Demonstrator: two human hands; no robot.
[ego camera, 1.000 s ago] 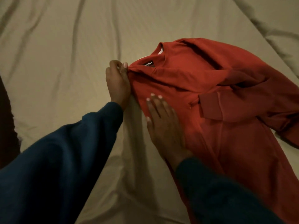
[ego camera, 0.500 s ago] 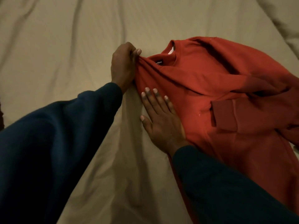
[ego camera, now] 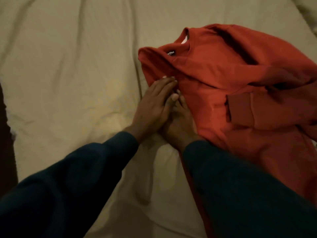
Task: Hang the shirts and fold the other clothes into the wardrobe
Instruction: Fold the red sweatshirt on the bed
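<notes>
Smoothing folded edge: left hand (ego camera: 152, 103) no longer pinches shoulder, now flat on red sweatshirt (ego camera: 231, 79) at 2 o'clock on bed sheet (ego camera: 68, 66); right hand (ego camera: 180, 121) flat beneath, empty. Fold set; next crease likely.

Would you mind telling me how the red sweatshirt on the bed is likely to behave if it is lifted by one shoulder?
The red sweatshirt would probably flop and unfold, since its fabric already sags in soft folds. The folded-in ribbed cuff looks loose and would likely swing free. It seems thick, so perhaps weighty for a top.
</notes>
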